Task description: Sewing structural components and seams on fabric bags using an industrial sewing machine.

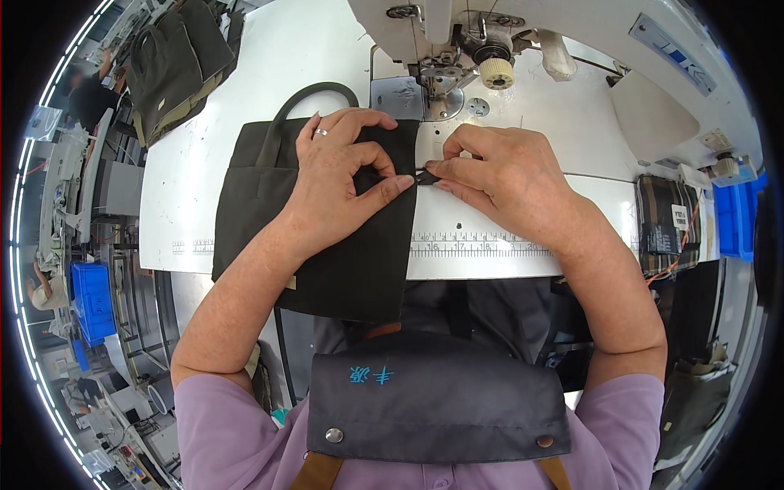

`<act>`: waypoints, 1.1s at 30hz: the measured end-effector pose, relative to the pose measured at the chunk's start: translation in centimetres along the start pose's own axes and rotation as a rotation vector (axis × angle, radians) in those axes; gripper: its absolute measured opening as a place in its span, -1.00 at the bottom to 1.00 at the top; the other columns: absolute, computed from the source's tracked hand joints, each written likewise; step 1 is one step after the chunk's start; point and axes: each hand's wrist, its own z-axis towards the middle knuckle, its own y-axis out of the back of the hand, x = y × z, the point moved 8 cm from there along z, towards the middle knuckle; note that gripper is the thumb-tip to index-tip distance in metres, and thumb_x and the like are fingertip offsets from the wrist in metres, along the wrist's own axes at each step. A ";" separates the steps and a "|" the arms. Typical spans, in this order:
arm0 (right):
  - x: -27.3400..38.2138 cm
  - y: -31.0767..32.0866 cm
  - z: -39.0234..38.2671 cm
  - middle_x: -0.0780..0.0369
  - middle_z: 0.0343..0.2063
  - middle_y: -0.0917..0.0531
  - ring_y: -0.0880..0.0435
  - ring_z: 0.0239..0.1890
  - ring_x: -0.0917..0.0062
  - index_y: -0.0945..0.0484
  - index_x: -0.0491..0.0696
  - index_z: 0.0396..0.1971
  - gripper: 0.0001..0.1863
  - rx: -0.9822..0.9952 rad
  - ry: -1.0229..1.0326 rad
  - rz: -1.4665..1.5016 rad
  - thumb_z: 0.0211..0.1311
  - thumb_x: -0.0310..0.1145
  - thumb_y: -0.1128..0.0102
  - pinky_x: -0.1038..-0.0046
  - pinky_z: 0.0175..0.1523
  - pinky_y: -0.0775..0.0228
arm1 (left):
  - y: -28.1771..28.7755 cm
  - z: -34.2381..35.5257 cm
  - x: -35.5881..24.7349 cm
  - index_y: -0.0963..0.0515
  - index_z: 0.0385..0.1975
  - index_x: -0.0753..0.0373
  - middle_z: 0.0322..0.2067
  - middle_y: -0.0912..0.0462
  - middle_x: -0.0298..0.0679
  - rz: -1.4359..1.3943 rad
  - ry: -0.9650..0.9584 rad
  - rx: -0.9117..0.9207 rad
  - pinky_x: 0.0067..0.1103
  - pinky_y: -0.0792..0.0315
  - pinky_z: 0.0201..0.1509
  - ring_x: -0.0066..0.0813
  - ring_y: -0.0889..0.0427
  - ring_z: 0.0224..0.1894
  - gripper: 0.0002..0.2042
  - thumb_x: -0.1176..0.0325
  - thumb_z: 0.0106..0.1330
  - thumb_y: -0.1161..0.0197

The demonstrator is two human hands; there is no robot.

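A dark olive fabric bag panel (351, 261) with a looped handle (287, 114) lies on the white sewing table, its near end hanging over the front edge. My left hand (339, 171) rests on the panel, thumb and index finger pinched at its right edge. Just right of that edge, my right hand (498, 175) pinches a small dark strip of fabric (426, 177) that meets the panel. The fingertips of both hands are close together. Beyond them stands the sewing machine's needle area (441, 90), apart from the fabric.
A stack of similar dark pieces (175, 65) lies at the far left. The machine head (604, 49) overhangs the far right. On the right sits a folded plaid bundle (670, 224) beside a blue bin (739, 216). A ruler strip (482, 245) runs along the table's front.
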 end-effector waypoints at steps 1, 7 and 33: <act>0.1 0.0 0.0 0.34 -0.38 -0.63 -0.71 -0.37 0.43 -0.72 0.03 -0.36 -0.85 0.001 0.005 -0.005 0.08 -0.28 -0.47 0.33 -0.37 -0.53 | -0.1 0.1 -0.2 -0.59 -0.47 0.16 0.22 -0.51 -0.30 -0.002 0.000 0.004 -0.26 0.05 0.50 -0.25 -0.33 0.38 -0.82 0.32 0.14 -0.51; 0.0 -0.1 0.0 0.32 -0.38 -0.63 -0.71 -0.37 0.41 -0.73 0.02 -0.35 -0.84 0.028 -0.018 0.015 0.08 -0.29 -0.46 0.32 -0.36 -0.54 | -0.2 0.6 -0.1 -0.55 -0.60 0.17 0.12 -0.52 -0.28 -0.051 0.023 -0.037 -0.18 0.07 0.47 -0.29 -0.40 0.26 -0.79 0.32 0.13 -0.47; 0.2 0.2 0.3 0.35 -0.40 -0.60 -0.68 -0.43 0.43 -0.71 0.02 -0.38 -0.85 0.005 0.010 -0.059 0.13 -0.26 -0.45 0.34 -0.40 -0.51 | 0.2 0.2 -0.7 -0.66 -0.38 0.08 0.18 -0.52 -0.35 0.036 -0.055 -0.147 0.05 0.17 0.52 -0.26 -0.35 0.38 -0.90 0.29 0.17 -0.44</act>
